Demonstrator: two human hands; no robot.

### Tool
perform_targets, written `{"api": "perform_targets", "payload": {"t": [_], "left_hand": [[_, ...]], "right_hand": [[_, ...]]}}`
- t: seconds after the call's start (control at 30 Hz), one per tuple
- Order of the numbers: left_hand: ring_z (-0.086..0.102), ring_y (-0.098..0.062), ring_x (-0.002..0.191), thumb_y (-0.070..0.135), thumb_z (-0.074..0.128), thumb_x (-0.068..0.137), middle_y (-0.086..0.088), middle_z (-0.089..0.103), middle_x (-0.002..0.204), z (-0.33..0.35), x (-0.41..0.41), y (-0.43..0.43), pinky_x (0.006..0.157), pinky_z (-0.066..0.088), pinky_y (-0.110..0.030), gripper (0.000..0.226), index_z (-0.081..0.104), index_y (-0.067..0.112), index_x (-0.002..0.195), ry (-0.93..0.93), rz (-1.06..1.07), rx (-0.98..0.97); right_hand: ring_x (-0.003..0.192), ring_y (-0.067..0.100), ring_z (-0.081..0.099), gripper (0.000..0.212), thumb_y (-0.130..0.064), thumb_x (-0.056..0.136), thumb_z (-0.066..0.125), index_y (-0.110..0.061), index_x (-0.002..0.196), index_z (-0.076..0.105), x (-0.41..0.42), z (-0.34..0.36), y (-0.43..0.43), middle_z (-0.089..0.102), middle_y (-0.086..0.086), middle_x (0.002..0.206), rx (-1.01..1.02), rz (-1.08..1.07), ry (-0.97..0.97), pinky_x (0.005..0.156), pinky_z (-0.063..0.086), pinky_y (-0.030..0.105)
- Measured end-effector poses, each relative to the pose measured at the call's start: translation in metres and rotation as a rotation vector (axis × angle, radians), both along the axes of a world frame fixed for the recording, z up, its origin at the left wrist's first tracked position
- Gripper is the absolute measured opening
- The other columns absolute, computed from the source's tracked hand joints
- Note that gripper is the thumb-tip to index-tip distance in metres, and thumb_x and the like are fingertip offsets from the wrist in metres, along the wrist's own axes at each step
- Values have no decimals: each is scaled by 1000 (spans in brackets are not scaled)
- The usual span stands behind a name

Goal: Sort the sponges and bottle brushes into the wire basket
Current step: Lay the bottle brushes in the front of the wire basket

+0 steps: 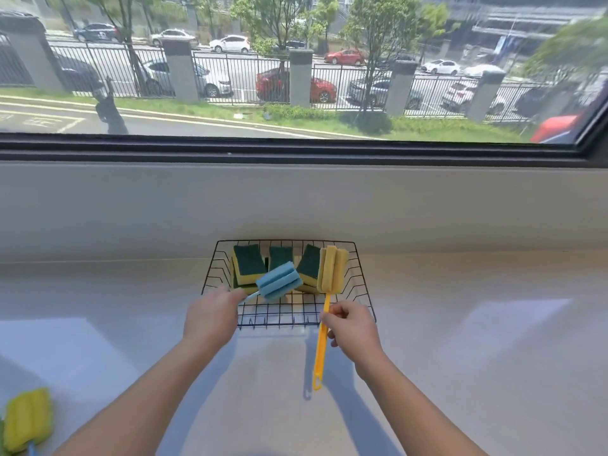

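A black wire basket (362, 284) sits on the white counter against the back ledge. Inside it several yellow sponges with green scouring tops (249, 263) lean upright. My left hand (212, 315) grips the handle of a blue bottle brush (279, 284), whose foam head hangs over the basket's middle. My right hand (350, 325) pinches the orange handle of a yellow bottle brush (332, 269); its foam head is over the basket's right side and the handle sticks out toward me past the front rim.
Another yellow foam brush (28, 419) with a blue handle lies on the white counter (477, 340) at the near left corner. A raised ledge and a wide window run behind the basket.
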State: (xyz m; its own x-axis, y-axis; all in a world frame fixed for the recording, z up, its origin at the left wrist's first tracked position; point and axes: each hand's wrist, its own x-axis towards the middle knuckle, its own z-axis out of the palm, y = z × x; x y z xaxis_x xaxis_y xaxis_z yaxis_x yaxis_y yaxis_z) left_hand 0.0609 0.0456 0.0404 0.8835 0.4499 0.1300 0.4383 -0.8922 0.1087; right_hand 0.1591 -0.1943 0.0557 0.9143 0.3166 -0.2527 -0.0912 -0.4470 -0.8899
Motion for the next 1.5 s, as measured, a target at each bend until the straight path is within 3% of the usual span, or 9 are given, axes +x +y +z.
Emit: {"api": "perform_targets", "payload": {"t": [0.13, 0.27, 0.53, 0.67, 0.97, 1.13, 1.27, 1.4, 1.5], "left_hand": [[46, -19, 73, 8, 57, 86, 6, 50, 80, -5, 42, -2, 57, 39, -31, 32, 66, 33, 104, 106, -132, 137], [54, -22, 83, 10, 58, 88, 4, 56, 88, -18, 75, -5, 67, 48, -33, 30, 66, 32, 107, 236, -200, 185], [57, -25, 88, 10, 63, 86, -1, 60, 91, -51, 113, -13, 67, 46, -35, 32, 67, 30, 110, 362, -290, 152], [58, -24, 82, 10, 61, 85, 2, 61, 87, -59, 121, -14, 68, 56, -34, 28, 69, 30, 103, 373, -282, 89], [57, -20, 79, 19, 58, 89, 5, 59, 86, -60, 116, -13, 59, 52, -30, 21, 69, 32, 101, 310, -206, -6], [61, -18, 91, 24, 56, 93, 7, 66, 103, -42, 97, -15, 74, 57, -35, 24, 68, 31, 113, 136, -166, -110], [59, -14, 89, 30, 55, 93, 11, 62, 98, -23, 75, -26, 70, 53, -30, 26, 65, 33, 117, 33, -148, -178], [57, -11, 87, 33, 56, 93, 12, 61, 96, 0, 59, -40, 73, 50, -30, 27, 65, 31, 118, -18, -119, -338], [61, -11, 85, 38, 61, 91, 8, 67, 91, 19, 50, -55, 76, 52, -31, 24, 70, 27, 111, -97, -137, -587]], "right_hand": [[61, 16, 64, 12, -19, 88, 72, -12, 79, 69, 22, -10, -16, 68, 3, 69, 45, -59, 22, 55, 56, 28], [54, 13, 62, 13, -16, 86, 76, -11, 75, 70, 42, -22, -28, 68, 0, 59, 137, -139, 65, 50, 53, 25], [52, 10, 61, 12, -13, 87, 75, -8, 77, 71, 61, -41, -42, 69, 2, 59, 196, -187, 100, 50, 52, 24], [51, 12, 60, 11, -10, 88, 74, -5, 79, 71, 65, -45, -45, 67, 3, 57, 205, -200, 103, 49, 52, 24], [52, 12, 60, 10, -10, 88, 74, -3, 81, 71, 64, -44, -38, 67, 5, 59, 230, -210, 116, 50, 52, 25], [52, 12, 59, 11, -10, 89, 73, -1, 83, 71, 56, -37, -29, 65, 6, 60, 281, -208, 152, 50, 52, 24], [54, 11, 61, 11, -10, 90, 73, 1, 86, 71, 47, -29, -18, 66, 4, 60, 324, -188, 170, 51, 53, 24], [55, 13, 63, 6, -7, 91, 71, -1, 89, 70, 40, -19, -9, 68, 5, 64, 355, -199, 179, 55, 56, 26], [52, 13, 62, 6, -3, 91, 69, 3, 90, 68, 34, -9, 2, 67, 12, 68, 428, -227, 205, 52, 55, 23]]}}
